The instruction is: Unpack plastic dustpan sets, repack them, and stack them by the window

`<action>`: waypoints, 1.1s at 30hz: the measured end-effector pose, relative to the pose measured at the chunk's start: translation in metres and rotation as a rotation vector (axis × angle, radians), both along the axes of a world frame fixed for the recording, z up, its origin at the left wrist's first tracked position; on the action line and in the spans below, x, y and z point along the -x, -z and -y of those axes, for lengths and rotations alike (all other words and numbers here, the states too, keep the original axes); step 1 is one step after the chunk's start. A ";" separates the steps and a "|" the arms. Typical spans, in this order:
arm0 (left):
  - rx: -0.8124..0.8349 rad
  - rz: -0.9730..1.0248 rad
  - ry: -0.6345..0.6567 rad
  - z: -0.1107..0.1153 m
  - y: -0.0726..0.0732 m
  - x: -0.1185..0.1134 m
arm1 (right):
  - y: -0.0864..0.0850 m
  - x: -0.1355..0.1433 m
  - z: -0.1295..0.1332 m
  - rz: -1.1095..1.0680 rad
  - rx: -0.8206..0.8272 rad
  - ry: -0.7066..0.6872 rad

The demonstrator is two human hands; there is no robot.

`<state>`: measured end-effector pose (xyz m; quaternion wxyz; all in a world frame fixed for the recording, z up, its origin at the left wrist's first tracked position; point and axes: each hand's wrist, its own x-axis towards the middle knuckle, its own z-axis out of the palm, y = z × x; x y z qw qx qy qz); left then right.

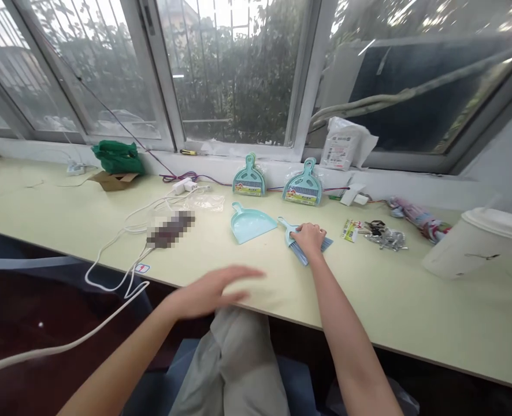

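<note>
My right hand is closed on a small hand brush with a light blue handle and grey-blue bristles. The brush lies on the table, and my fingers cover part of its head. To its left is a light blue dustpan, lying flat with its handle toward the window. My left hand hovers over the table's front edge, slightly blurred, fingers apart and holding nothing. Two packaged dustpan-and-brush sets lean against the wall below the window.
A white lidded cup stands at the right, near a card label and a pile of keys. White cables cross the table's left part and hang over its edge. A green bag sits behind a cardboard box.
</note>
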<state>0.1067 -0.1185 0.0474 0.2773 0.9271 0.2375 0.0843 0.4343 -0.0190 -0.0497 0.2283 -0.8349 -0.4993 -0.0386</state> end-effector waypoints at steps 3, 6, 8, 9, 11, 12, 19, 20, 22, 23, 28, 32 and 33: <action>-0.187 0.114 -0.274 -0.095 0.018 -0.039 | -0.005 0.002 0.001 -0.016 -0.062 0.014; -0.197 0.208 -0.524 -0.179 0.056 -0.068 | -0.010 0.004 0.001 -0.029 -0.142 0.018; -0.071 0.278 -0.603 -0.212 0.076 -0.081 | -0.012 0.006 -0.001 -0.021 -0.191 -0.003; -0.009 0.335 -0.594 -0.219 0.084 -0.087 | -0.013 0.008 -0.002 -0.015 -0.210 -0.015; 0.150 0.421 -0.512 -0.217 0.095 -0.097 | -0.012 0.012 -0.003 -0.006 -0.226 -0.030; 0.243 0.449 -0.434 -0.210 0.097 -0.101 | -0.011 0.015 -0.003 0.000 -0.224 -0.034; 0.167 0.436 -0.153 -0.161 0.086 -0.110 | -0.010 0.028 -0.002 -0.003 -0.117 -0.115; -0.008 0.406 -0.166 -0.162 0.085 -0.109 | -0.011 0.028 -0.002 -0.018 -0.105 -0.144; -0.330 0.340 -0.171 -0.167 0.086 -0.105 | -0.013 0.029 -0.002 -0.037 -0.092 -0.214; -0.446 0.309 -0.166 -0.170 0.087 -0.104 | -0.014 0.030 -0.002 -0.047 -0.089 -0.253; -0.692 0.197 -0.105 -0.177 0.088 -0.101 | -0.013 0.035 -0.004 -0.120 -0.092 -0.434; -0.677 0.085 0.099 -0.175 0.083 -0.101 | -0.008 0.035 -0.010 -0.163 -0.104 -0.517; -0.646 0.067 0.116 -0.174 0.082 -0.101 | -0.006 0.033 -0.011 -0.179 -0.103 -0.529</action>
